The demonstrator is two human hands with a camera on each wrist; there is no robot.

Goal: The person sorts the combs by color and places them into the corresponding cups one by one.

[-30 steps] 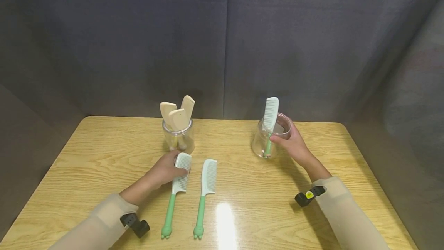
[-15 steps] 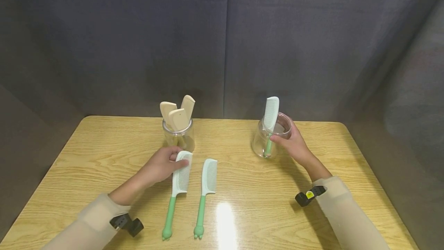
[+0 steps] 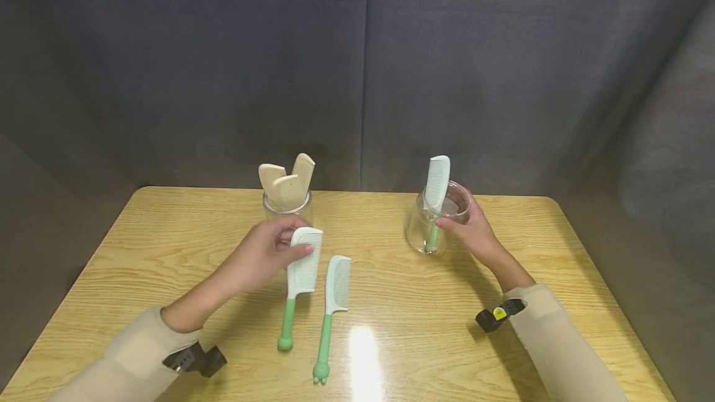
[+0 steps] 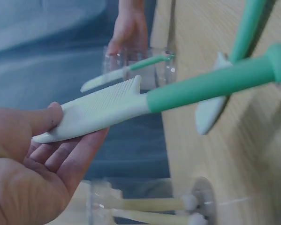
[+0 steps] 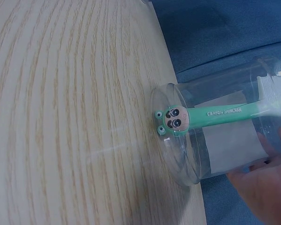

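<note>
**Comb lifted by its toothed end, handle trailing toward us**

While our left hand (image 3: 262, 254) pinches the pale toothed end of a green-handled comb (image 3: 300, 275), thumb on one face and fingers under the other, the comb's long axis runs from the far side of the wooden table (image 3: 139, 247) back toward us. Its white head points away, toward the jar of wooden combs (image 3: 287, 200), and its green handle points at our body, the rounded tip low over the tabletop; we cannot tell whether that tip touches the wood. From the left wrist view the comb (image 4: 145, 101) is tilted, its head raised in our fingers (image 4: 46, 119) and its handle sloping down.

Just to the right of it a second comb (image 3: 331, 312) lies flat on the table, roughly parallel, head far and handle near, apart from the held one.

Our right hand (image 3: 475, 231) is wrapped around the side of a clear jar (image 3: 432, 222) at the far right of the table, fingers curled on the glass. A third comb (image 3: 434, 194) stands in that jar nearly upright, handle down and white head up past the rim. The right wrist view shows its green handle (image 5: 210, 115) end, with a small cartoon face, resting against the jar's bottom.

The two hands are well apart, each gripping its own thing.
</note>
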